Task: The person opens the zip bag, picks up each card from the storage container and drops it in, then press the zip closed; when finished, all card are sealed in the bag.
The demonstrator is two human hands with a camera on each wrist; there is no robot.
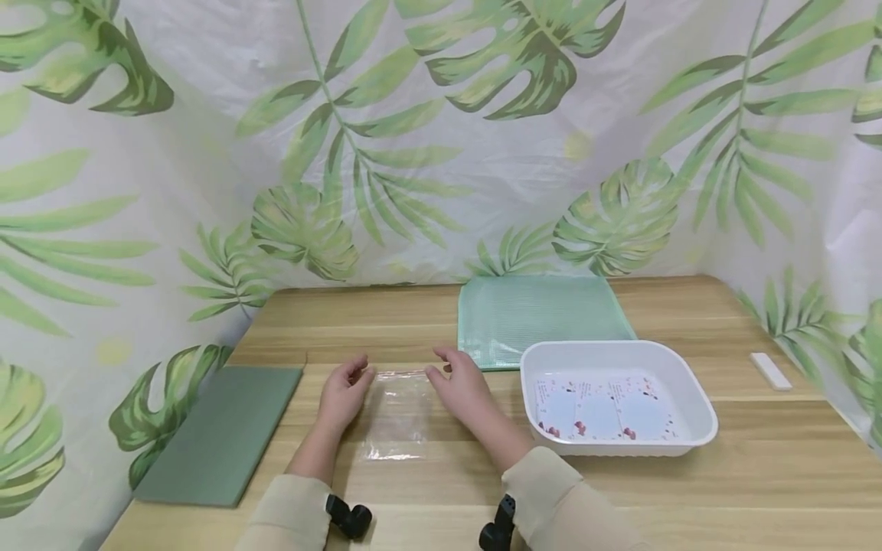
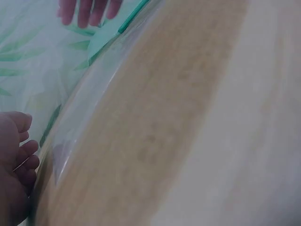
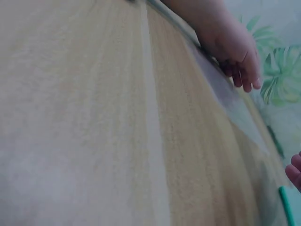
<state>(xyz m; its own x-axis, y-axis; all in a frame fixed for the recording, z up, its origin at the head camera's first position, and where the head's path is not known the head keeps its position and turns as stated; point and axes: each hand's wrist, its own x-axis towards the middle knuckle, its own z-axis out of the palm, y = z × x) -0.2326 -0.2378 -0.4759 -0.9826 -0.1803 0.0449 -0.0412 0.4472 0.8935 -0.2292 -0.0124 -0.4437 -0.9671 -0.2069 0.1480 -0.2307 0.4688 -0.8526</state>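
Note:
A clear plastic bag point(image 1: 398, 417) lies flat on the wooden table, with a strip like a zip seal along its far edge. Beside its far left corner is my left hand point(image 1: 344, 392), fingers relaxed and slightly bent. My right hand point(image 1: 463, 383) hovers by the far right corner, thumb apart from the loosely bent fingers. Nothing shows between the fingers of either hand. In the left wrist view, the left hand point(image 2: 15, 165) and the right fingertips point(image 2: 96, 19) appear at either end of the bag point(image 2: 94, 94).
Right of the hands stands a white plastic tray point(image 1: 699, 413) with several printed cards point(image 1: 596, 409) inside. A green mesh pouch point(image 1: 537, 314) lies behind it. At left is a grey-green board point(image 1: 223, 432); at far right, a small white block point(image 1: 770, 371). Leaf-printed cloth surrounds the table.

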